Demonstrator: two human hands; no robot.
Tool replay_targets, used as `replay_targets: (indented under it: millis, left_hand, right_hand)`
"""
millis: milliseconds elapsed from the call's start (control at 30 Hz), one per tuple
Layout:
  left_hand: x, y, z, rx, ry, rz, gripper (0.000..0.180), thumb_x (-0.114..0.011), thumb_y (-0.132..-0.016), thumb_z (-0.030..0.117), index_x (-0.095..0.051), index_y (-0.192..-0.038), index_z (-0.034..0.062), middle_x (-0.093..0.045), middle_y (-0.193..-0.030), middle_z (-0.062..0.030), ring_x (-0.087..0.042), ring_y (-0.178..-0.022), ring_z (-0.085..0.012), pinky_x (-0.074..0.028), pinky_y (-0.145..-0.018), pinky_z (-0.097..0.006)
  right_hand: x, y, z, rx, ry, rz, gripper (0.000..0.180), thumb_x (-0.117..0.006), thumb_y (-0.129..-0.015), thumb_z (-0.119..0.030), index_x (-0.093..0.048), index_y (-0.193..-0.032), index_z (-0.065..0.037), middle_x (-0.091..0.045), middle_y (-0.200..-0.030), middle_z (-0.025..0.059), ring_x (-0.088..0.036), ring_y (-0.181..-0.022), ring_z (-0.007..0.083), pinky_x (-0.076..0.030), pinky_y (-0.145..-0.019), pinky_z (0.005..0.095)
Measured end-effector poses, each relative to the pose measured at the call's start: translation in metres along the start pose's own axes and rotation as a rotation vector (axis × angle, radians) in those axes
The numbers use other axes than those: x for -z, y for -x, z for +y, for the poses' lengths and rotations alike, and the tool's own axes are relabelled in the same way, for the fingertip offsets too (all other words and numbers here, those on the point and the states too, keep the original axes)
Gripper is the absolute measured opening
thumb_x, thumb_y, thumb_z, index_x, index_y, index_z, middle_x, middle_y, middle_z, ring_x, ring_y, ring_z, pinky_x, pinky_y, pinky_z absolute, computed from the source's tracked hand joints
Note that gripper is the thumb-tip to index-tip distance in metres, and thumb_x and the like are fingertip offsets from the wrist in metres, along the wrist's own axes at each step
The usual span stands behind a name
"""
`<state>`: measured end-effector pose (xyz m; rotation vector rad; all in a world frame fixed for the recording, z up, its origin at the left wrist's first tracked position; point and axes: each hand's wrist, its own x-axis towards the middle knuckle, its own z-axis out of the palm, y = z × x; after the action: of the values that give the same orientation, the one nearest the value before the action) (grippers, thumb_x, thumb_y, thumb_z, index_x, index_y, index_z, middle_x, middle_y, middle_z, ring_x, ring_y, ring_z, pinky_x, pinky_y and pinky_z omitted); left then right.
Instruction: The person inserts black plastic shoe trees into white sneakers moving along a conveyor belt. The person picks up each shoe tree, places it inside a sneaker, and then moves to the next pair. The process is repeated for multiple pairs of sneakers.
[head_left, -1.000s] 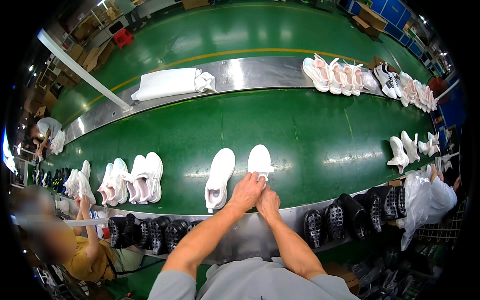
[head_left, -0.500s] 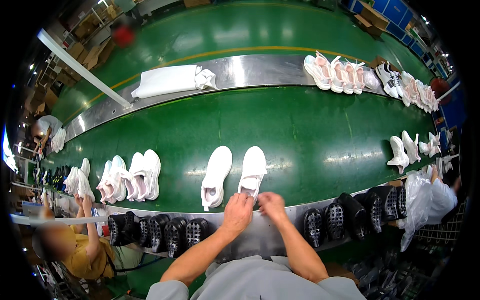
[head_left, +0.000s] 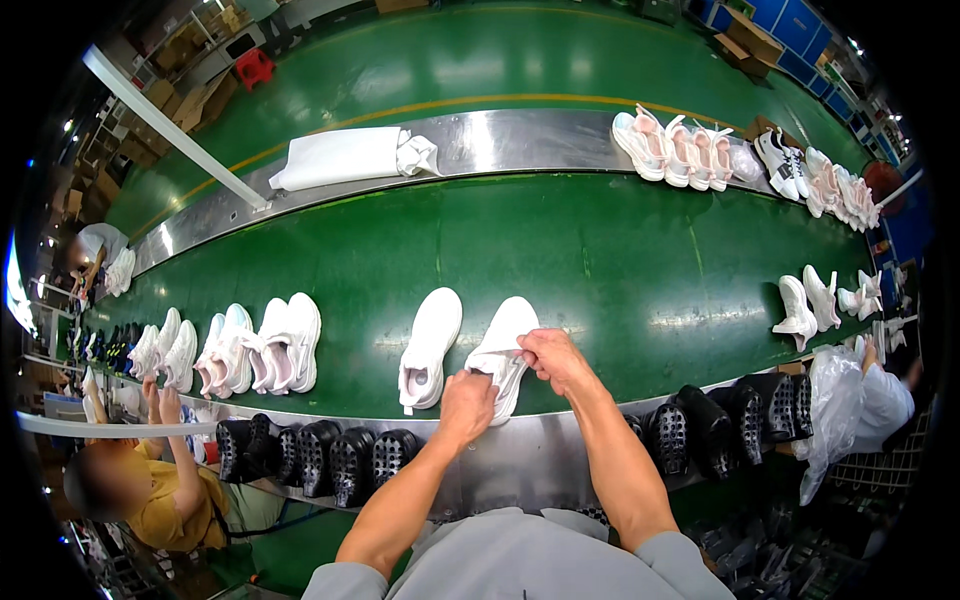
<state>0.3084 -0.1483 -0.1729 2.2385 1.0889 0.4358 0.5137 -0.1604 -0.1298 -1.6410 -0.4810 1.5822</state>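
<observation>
Straight beyond the grip runs a metal ledge (head_left: 510, 140); on it, a folded white sheet (head_left: 345, 158) lies ahead and to the left, while pink-and-white shoes (head_left: 640, 150) stand ahead and to the right. Farther off to the left is a red stool (head_left: 254, 67). Nearer than the grip, black shoes (head_left: 350, 465) with studded soles line its left; a clear plastic bag (head_left: 833, 405) hangs well to its right.
</observation>
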Motion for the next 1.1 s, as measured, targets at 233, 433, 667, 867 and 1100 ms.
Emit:
replay_targets:
  millis: [233,433,667,867,1100]
  left_hand:
    - [0.014,-0.001,-0.021,0.298,0.468,-0.098,0.025,-0.069,-0.090,0.024,-0.068,-0.090,-0.0015,-0.061,-0.084,-0.0204,-0.060,-0.080,-0.0349,-0.047,-0.073,-0.044]
    - [0.009,-0.004,-0.009,0.226,0.361,-0.049,0.022,-0.070,-0.089,0.021,-0.069,-0.086,-0.0009,-0.062,-0.082,-0.0208,-0.061,-0.082,-0.0372,-0.048,-0.075,-0.046]
    - [-0.025,0.000,-0.011,0.053,0.160,0.004,0.020,-0.069,-0.088,0.018,-0.067,-0.078,0.0005,-0.066,-0.085,-0.0202,-0.059,-0.085,-0.0393,-0.047,-0.077,-0.050]
    - [-0.041,0.001,-0.004,-0.115,0.011,0.032,0.015,-0.068,-0.089,0.017,-0.068,-0.084,0.0021,-0.067,-0.085,-0.0184,-0.059,-0.089,-0.0386,-0.047,-0.078,-0.051]
    - [0.006,-0.010,0.024,-0.167,-0.124,0.241,0.026,-0.074,-0.079,0.009,-0.067,-0.104,0.0042,-0.063,-0.093,-0.0114,-0.060,-0.092,-0.0324,-0.050,-0.077,-0.042]
  right_hand:
    - [-0.024,0.007,0.047,0.202,0.011,0.077,0.030,-0.066,-0.095,-0.023,-0.066,-0.074,-0.002,-0.059,-0.068,0.0004,-0.048,-0.057,0.0074,-0.032,-0.048,0.0254]
    - [-0.031,0.007,0.078,0.282,0.314,0.215,0.034,-0.063,-0.093,-0.028,-0.071,-0.083,0.003,-0.066,-0.069,0.0116,-0.060,-0.063,0.0202,-0.047,-0.062,0.0361]
    - [-0.026,0.008,0.104,0.349,0.357,0.278,0.033,-0.062,-0.095,-0.027,-0.071,-0.082,0.003,-0.059,-0.065,0.0071,-0.052,-0.062,0.0148,-0.043,-0.060,0.0351]
    - [-0.012,0.004,0.115,0.205,0.244,0.211,0.035,-0.060,-0.096,-0.030,-0.070,-0.086,0.002,-0.065,-0.075,0.0143,-0.060,-0.073,0.0278,-0.047,-0.070,0.0415]
    - [-0.024,0.019,0.107,0.353,0.608,0.507,0.030,-0.064,-0.093,-0.028,-0.068,-0.101,0.000,-0.067,-0.085,0.0176,-0.065,-0.080,0.0383,-0.051,-0.076,0.0471]
